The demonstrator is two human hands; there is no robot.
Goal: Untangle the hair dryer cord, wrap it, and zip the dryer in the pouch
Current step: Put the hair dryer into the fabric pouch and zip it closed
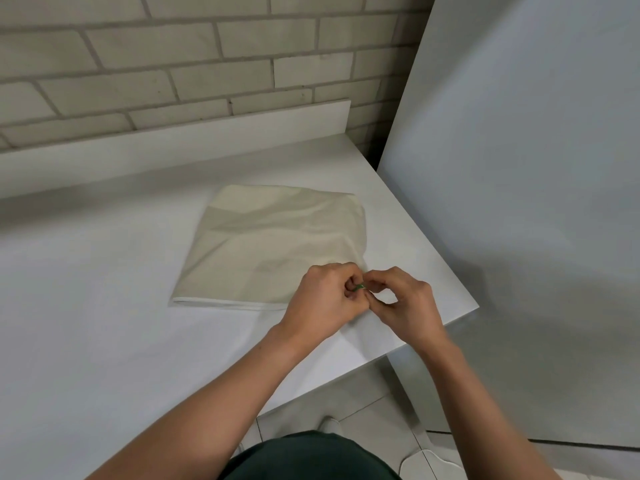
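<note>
Beyond the dark clothing (pixel 311 455), left hand (pixel 320 299) and right hand (pixel 405 303) pinch a small green tab (pixel 361 288), likely the zip pull, at the near right corner of the pouch (pixel 270 244); dryer unseen, and uneven pulling could snag cloth in the zip.

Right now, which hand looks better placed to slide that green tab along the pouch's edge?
Probably the left hand: it lies over the near edge of the pouch, where the green tab would travel; the right hand sits outside the corner.
</note>
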